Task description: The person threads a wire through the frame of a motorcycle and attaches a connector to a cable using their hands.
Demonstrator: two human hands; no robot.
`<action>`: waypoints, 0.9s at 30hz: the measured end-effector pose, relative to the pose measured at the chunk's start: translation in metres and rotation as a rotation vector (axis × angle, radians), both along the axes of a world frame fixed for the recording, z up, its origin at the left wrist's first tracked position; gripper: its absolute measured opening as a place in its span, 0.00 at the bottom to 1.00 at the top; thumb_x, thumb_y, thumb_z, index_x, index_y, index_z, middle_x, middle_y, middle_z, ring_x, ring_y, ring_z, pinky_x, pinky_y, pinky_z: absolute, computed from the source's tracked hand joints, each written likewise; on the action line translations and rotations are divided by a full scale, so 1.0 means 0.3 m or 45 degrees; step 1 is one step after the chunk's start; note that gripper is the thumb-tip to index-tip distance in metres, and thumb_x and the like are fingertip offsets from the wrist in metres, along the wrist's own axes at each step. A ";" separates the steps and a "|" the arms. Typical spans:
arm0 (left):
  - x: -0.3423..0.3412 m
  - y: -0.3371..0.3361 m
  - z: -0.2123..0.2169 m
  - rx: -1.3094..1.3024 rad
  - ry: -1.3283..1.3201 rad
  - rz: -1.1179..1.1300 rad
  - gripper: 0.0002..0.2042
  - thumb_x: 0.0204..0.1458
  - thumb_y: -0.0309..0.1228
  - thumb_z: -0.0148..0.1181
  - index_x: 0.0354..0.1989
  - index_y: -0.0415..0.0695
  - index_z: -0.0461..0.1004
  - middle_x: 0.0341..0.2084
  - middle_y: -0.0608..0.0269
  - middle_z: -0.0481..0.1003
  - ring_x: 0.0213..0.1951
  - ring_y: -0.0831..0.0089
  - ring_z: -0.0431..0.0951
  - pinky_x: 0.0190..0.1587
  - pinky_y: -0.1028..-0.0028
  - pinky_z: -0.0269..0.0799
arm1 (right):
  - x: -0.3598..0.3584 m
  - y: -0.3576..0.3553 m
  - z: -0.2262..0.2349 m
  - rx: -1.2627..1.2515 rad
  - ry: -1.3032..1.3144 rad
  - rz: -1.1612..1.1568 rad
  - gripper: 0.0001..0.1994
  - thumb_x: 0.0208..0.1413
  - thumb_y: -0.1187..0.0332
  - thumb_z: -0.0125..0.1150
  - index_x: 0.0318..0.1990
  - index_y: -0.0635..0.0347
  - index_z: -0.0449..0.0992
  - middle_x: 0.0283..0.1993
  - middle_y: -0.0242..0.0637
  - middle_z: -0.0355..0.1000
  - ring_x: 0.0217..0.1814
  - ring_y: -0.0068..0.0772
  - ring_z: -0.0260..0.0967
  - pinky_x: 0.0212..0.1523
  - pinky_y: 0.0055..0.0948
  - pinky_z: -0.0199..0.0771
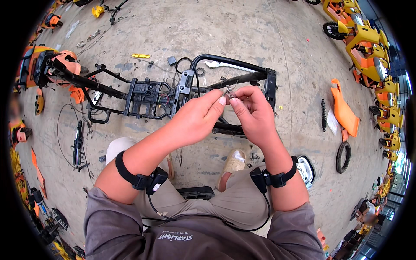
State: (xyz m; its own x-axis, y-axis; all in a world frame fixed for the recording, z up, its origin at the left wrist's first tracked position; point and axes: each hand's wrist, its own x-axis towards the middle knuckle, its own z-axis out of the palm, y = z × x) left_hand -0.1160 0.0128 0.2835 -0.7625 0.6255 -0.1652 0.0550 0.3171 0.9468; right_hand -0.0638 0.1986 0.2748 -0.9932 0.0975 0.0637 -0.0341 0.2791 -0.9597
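Over the right part of a black scooter frame [208, 57], my two hands come together at the fingertips. My left hand [197, 116] is closed in a pinch, and so is my right hand [256, 116]. Between them is a small piece of thin, bent metal wire [229, 89]. Fingers cover much of it, so its exact kind does not show. The frame lies across the floor in front of me, with loose cables [163, 99] around its middle. Behind it lie a large silver wrench [227, 65] and a small toothed ring [200, 72].
To the right lie a black shock absorber [323, 116], an orange panel [345, 112] and a small tyre [343, 157]. A fork-like part [78, 145] with cables lies left. Yellow scooters [368, 52] line the right side. A black low seat [195, 192] shows between my legs.
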 end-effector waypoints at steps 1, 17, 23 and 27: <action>-0.001 0.001 0.001 -0.021 0.034 0.011 0.14 0.70 0.40 0.45 0.47 0.40 0.69 0.24 0.58 0.70 0.29 0.63 0.70 0.32 0.65 0.67 | 0.000 0.002 0.002 0.011 0.019 0.001 0.07 0.64 0.71 0.61 0.45 0.63 0.74 0.34 0.33 0.77 0.33 0.18 0.70 0.36 0.22 0.71; -0.010 -0.006 0.009 -0.251 0.206 -0.024 0.14 0.69 0.37 0.49 0.52 0.42 0.75 0.31 0.55 0.79 0.32 0.68 0.78 0.39 0.68 0.73 | 0.009 0.015 -0.003 0.158 0.047 0.006 0.05 0.64 0.71 0.59 0.43 0.61 0.77 0.32 0.36 0.76 0.31 0.26 0.71 0.35 0.26 0.71; -0.010 -0.007 0.011 -0.336 0.278 -0.021 0.14 0.68 0.37 0.50 0.53 0.44 0.75 0.30 0.51 0.78 0.30 0.60 0.79 0.36 0.66 0.73 | 0.005 0.007 -0.018 0.129 0.055 -0.006 0.06 0.65 0.69 0.60 0.44 0.62 0.77 0.28 0.33 0.74 0.29 0.20 0.66 0.32 0.24 0.69; -0.006 -0.004 0.007 -0.350 0.319 -0.007 0.14 0.68 0.38 0.50 0.53 0.45 0.75 0.30 0.50 0.78 0.30 0.56 0.80 0.35 0.64 0.74 | -0.009 0.020 0.013 -0.119 -0.245 0.011 0.09 0.66 0.65 0.59 0.43 0.62 0.78 0.27 0.28 0.72 0.27 0.16 0.63 0.29 0.19 0.65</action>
